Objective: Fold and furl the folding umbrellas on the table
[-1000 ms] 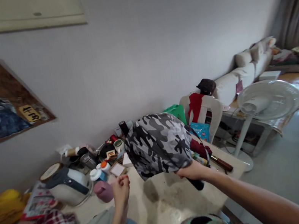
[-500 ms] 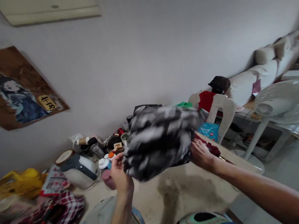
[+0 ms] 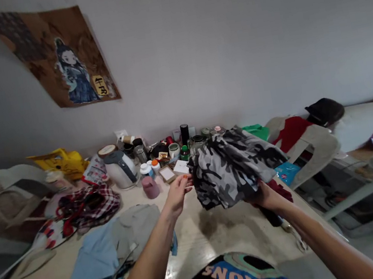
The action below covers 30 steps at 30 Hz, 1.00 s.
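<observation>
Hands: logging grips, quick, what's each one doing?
Left hand: open, fingertips at the camouflage garment.
Right hand: closed, holding the camouflage garment from beneath.

Both forearms outstretched, left hand [image 3: 177, 193] open-fingered, right hand [image 3: 265, 194] clenched.

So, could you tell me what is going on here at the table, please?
A person stands at a cluttered table holding up a grey camouflage garment. The right hand grips it from beneath, while the left hand reaches open toward its edge. Folded blue and grey clothes lie on the table to the left, near a white kettle.
</observation>
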Available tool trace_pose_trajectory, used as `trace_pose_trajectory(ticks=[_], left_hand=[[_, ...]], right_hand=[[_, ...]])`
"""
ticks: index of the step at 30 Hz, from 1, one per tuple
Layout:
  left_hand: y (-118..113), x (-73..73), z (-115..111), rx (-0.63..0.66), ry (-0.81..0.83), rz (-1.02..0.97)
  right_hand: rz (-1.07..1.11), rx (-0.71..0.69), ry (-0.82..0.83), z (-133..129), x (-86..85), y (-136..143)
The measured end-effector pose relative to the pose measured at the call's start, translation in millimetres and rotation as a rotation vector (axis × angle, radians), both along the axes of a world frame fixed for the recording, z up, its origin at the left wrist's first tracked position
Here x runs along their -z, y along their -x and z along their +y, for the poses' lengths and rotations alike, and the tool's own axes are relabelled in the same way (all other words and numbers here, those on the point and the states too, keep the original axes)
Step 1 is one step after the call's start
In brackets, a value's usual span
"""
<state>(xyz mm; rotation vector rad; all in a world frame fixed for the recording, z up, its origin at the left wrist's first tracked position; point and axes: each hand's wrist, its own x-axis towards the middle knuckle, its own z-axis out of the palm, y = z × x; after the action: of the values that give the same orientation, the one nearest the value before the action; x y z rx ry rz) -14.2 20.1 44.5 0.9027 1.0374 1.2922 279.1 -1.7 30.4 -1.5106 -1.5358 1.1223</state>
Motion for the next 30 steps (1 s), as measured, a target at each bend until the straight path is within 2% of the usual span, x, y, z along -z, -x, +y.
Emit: trace_pose_trajectory(ticks=[5,8,12,16,20,22,25,27,30], left_hand=[[-5.1,-1.0,-3.2,0.132,-0.048,-0.001],[-7.2,-1.3,-5.5,0.192,-0.079,0.014],[-8.9,-0.9,-10.1,0.266,-0.126,0.154],[-2.4,-4.3,-13.4,0.369,-0.175,0.303],[20.0,-7.8,-9.7,0.258,-0.187,0.239],[30.5,-6.8,-6.7,0.243,-0.164,0.284],[35.1,-3.7,-2.9,0.249,-0.128,0.352],[30.0,-4.5,-1.3,0.149,-0.145,0.324],[14.3,-14.6,-2.1,-0.087,-0.221,0.294]], right_hand=[[0.144,-0.079,0.121,-7.7,-6.8,2.9],[0.229,-0.063,0.188,-11.8,-13.8,5.8],[0.356,0.002,0.289,-18.0,-20.5,8.7],[0.504,-0.002,0.343,-21.6,-16.7,4.9],[0.682,-0.198,0.449,-25.7,-8.3,-5.6],[0.750,-0.293,0.455,-28.5,-5.5,-10.0],[0.796,-0.305,0.397,-32.5,-2.6,-13.0],[0.788,-0.284,0.383,-34.3,-0.5,-12.9],[0.706,-0.250,0.366,-35.7,2.6,-10.8]])
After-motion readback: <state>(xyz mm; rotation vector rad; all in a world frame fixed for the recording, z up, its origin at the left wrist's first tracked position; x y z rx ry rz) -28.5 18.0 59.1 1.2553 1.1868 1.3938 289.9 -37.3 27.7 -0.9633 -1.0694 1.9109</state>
